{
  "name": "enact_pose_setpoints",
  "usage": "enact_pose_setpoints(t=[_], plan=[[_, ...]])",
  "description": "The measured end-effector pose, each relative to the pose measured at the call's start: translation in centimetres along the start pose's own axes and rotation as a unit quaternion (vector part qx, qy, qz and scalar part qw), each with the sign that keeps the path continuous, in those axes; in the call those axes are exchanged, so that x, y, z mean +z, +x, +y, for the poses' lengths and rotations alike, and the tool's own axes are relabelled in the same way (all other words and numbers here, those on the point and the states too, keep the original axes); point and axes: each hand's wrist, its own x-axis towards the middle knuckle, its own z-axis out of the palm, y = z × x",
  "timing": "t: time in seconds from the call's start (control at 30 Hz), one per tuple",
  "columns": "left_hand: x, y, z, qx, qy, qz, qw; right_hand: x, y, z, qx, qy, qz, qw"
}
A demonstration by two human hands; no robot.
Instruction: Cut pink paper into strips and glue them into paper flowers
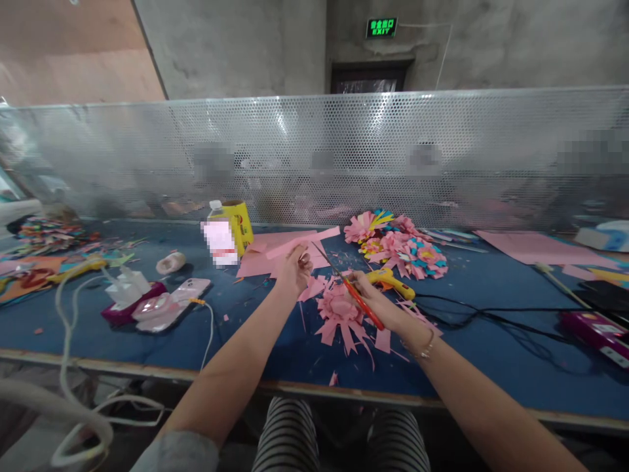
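Note:
Between its fingers my left hand (295, 269) pinches a strip of pink paper (324, 234), raised above the table. My right hand (376, 298) is closed round red-handled scissors (361, 303), whose blades point up and left toward the strip. Below my hands a pink paper flower (339, 311) with fringed petals lies among loose pink cuttings. A yellow glue gun (393, 283) rests just beyond my right hand. Behind my left hand, pink paper sheets (255, 262) lie flat.
Finished-looking paper flowers (400, 246) are heaped toward the back. A bottle (220, 239) stands beside a yellow container (240, 226). Left are a phone (184, 298) and a purple power strip (118, 311) with white cables. Black cords (486, 311) cross the right side; a perforated metal screen (314, 144) closes the back.

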Motion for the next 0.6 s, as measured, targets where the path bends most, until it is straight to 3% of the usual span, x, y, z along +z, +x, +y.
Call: enact_pose_setpoints(t=[0.27, 0.6], plan=[[0.5, -1.1, -1.1, -0.042, 0.016, -0.026, 0.999, 0.5, 0.4, -0.7, 0.032, 0.096, 0.024, 0.995], [0.6, -1.3, -1.3, -0.066, 0.016, -0.04, 0.997, 1.1, 1.4, 0.6, 0.029, 0.088, 0.083, 0.992]])
